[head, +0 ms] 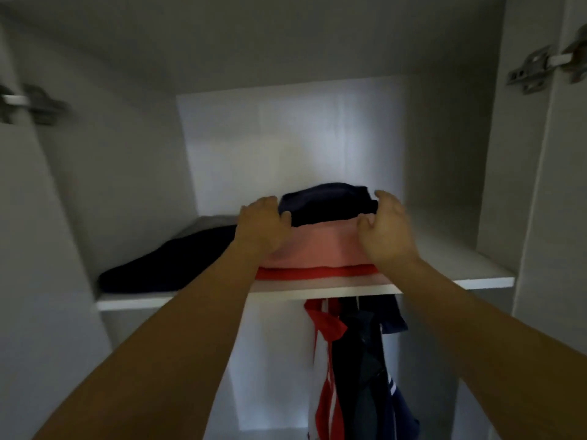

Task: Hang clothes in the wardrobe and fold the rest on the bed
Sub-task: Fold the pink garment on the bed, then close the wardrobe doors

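A folded navy garment point(327, 203) is lying on top of a stack on the wardrobe shelf point(482, 276), w/ a pink folded item point(317, 246) under it and a red one point(314, 272) at the bottom. The navy piece is being gripped at its left end by the left hand point(263, 225), thumb curled onto the fabric, and at its right end by the right hand point(386, 228), fingers curled over the far side, thumb at the front edge. Another dark garment point(165, 265) is lying on the shelf just left of the stack, partly hidden by the left forearm. Below the shelf, red-white and navy clothes point(352, 369) are hanging. Door hinges are being shown at upper left point(31, 104) and upper right point(540, 68), both blurred
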`<state>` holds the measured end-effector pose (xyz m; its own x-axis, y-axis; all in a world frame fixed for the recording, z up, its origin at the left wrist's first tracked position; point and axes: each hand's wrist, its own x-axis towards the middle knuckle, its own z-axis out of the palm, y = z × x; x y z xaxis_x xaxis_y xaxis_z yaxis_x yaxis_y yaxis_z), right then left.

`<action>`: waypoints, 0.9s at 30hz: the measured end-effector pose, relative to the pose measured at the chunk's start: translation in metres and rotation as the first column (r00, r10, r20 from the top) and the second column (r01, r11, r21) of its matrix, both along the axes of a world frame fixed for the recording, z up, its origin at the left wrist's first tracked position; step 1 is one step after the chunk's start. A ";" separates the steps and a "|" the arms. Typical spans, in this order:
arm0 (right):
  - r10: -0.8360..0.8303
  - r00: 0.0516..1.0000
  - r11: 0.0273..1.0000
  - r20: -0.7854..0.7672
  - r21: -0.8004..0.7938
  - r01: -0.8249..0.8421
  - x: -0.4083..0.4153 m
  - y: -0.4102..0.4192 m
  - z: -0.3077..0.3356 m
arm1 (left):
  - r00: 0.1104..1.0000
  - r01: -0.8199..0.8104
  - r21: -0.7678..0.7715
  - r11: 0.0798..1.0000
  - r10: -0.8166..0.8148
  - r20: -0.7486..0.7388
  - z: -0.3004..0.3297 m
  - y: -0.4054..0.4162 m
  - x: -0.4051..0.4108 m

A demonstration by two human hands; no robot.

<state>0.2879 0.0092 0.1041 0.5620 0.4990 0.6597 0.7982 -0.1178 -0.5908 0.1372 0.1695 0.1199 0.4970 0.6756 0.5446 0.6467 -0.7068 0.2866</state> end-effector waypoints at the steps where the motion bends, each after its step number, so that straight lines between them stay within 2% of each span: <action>1: 0.069 0.996 0.998 0.047 -0.010 -0.069 -0.012 -0.002 0.006 | 0.999 -0.032 0.072 0.997 0.034 -0.021 0.001 -0.013 -0.016; 6: 0.326 0.921 0.945 0.213 -0.075 -0.318 -0.084 -0.005 0.017 | 0.970 -0.196 0.306 0.932 0.230 -0.079 0.000 -0.074 -0.112; 13: 0.546 0.780 0.832 0.306 -0.090 -0.547 -0.224 -0.003 0.031 | 0.894 -0.430 0.248 0.868 0.447 -0.015 0.011 -0.151 -0.260; 18: 0.666 0.578 0.693 0.471 -0.105 -0.713 -0.343 -0.013 0.056 | 0.822 -0.555 0.230 0.799 0.569 0.007 0.009 -0.218 -0.358; 20: 0.686 0.531 0.636 0.497 -0.054 -0.770 -0.388 -0.019 0.075 | 0.785 -0.607 0.266 0.749 0.617 0.054 0.004 -0.248 -0.394; 22: 0.678 0.491 0.593 0.547 -0.014 -0.805 -0.429 -0.026 0.091 | 0.708 -0.691 0.300 0.658 0.700 0.095 -0.003 -0.273 -0.427; 23: 0.661 0.459 0.585 0.594 -0.024 -0.811 -0.448 -0.029 0.099 | 0.663 -0.738 0.260 0.622 0.741 0.107 -0.005 -0.281 -0.443; 25: 0.579 0.358 0.606 0.732 -0.093 -0.790 -0.480 -0.036 0.113 | 0.603 -0.798 0.084 0.597 0.787 0.130 -0.010 -0.289 -0.472; 27: 0.446 0.202 0.666 0.872 -0.172 -0.726 -0.506 -0.041 0.122 | 0.609 -0.767 -0.122 0.630 0.775 0.168 -0.016 -0.283 -0.495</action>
